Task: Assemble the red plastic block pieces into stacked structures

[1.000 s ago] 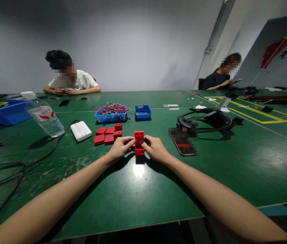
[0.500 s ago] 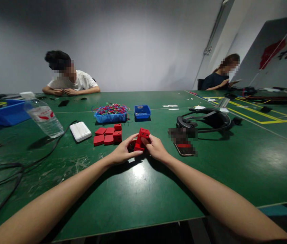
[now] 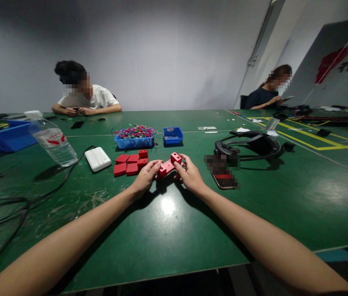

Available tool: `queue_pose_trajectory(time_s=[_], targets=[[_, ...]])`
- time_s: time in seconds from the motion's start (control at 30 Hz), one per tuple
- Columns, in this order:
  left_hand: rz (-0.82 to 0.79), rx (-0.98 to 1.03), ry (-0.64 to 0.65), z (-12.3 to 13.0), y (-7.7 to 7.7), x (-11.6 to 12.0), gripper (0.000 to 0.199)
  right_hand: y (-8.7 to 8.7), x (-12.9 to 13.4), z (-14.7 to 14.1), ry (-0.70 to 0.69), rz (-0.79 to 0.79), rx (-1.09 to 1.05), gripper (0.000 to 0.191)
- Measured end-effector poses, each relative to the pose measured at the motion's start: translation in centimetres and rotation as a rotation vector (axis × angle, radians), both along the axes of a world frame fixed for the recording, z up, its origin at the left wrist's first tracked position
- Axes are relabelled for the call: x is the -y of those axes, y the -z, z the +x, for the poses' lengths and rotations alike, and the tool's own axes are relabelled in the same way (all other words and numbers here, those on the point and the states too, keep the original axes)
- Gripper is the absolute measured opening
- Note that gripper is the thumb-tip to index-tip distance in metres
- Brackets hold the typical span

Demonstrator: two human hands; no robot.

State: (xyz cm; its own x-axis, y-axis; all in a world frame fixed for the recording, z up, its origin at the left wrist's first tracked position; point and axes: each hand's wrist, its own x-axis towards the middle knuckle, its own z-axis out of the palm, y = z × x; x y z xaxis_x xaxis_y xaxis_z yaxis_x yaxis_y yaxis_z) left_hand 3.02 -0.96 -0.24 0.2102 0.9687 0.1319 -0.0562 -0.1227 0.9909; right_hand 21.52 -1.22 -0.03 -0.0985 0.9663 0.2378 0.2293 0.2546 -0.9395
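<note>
Between my hands is a red block-shaped part (image 3: pixel 169 165) with raised ends and round holes in its top. My left hand (image 3: pixel 147 176) pinches its left end, thumb and fingers closed on it. The right end sits in the grip of my right hand (image 3: pixel 189 174), with the thumb along its near side. The part is held just above the green table (image 3: pixel 174 238), tilted up to the right. Several more red blocks (image 3: pixel 127 162) lie grouped left of my left hand, some flat and some with holes.
Behind the blocks stand a blue tray of coloured wires (image 3: pixel 134 142) and a small blue bin (image 3: pixel 172 142). A water bottle (image 3: pixel 53 142), white power bank (image 3: pixel 98 159) and black cable (image 3: pixel 47 194) lie left; a phone (image 3: pixel 225 181) and black headset (image 3: pixel 248 146) right. Two people sit opposite.
The red part has been turned from upright to lying lengthwise between my hands, showing its flat middle. My left fingers have shifted to its left end.
</note>
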Motion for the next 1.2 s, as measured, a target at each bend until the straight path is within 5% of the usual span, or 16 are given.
queue_pose_trajectory(time_s=[0.33, 0.53, 0.8, 1.2], targets=[[0.025, 0.063, -0.023, -0.2, 0.7, -0.5, 0.058, 0.0, 0.0, 0.2, -0.031, 0.076, 0.096, 0.034], [0.102, -0.027, -0.076, -0.1, 0.0, 0.2, 0.072, 0.2, -0.1, 0.3, -0.014, 0.08, 0.145, 0.034], [0.198, -0.097, -0.061, 0.2, -0.6, 1.0, 0.066, 0.2, -0.2, 0.3, -0.053, 0.024, 0.09, 0.037], [0.124, -0.113, -0.151, -0.1, -0.9, 0.6, 0.058, 0.3, -0.2, 0.4, 0.008, 0.044, 0.177, 0.043]])
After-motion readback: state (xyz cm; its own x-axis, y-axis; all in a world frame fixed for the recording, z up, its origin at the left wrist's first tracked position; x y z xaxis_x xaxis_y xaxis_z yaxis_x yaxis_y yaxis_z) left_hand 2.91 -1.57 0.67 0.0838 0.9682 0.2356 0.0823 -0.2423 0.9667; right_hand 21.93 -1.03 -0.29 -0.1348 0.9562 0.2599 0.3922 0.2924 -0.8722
